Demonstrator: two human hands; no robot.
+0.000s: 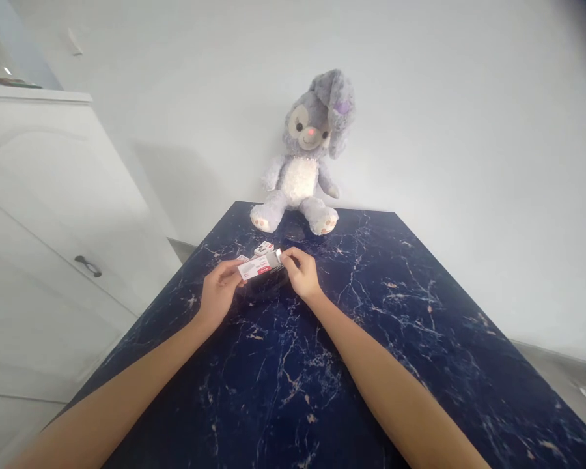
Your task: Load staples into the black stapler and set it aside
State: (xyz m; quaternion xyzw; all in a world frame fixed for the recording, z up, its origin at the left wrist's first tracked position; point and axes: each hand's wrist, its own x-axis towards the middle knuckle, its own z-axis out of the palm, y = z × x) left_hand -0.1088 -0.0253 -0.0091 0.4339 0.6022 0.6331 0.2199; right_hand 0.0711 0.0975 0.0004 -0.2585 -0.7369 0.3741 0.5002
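Reference dial: centre on the held carton, 12 o'clock pointing away from me. The small, rectangular, white-and-red printed card carton (254, 268) is at the dial centre, over the far half of the dark-blue, white-veined, marble-patterned table (283, 384). It is tilted, its right end higher than its left.

My left hand (217, 290) is at 8 o'clock. Its grip is closed to the thickness of the carton: the fingers and thumb hold the left end. My right hand (303, 273) is at 3 o'clock. Its thumb and forefinger are drawn together in a narrow pinch at the carton's right end, where a grey section (274, 258) shows. I cannot tell whether that section is part of the carton or its contents.

A second small, white, box-shaped carton with dark and red print (264, 248) is at 12 o'clock, just beyond the held one. A small, pale, printed item (243, 258) is at 10 o'clock, partly hidden by the held carton and my left hand.

A grey-and-white plush rabbit (300, 179) sits upright at 1 o'clock on the table's far edge, near the plain white wall (444, 130). A white panelled cabinet (43, 163) with a dark metal handle (88, 266) is at 9 o'clock.
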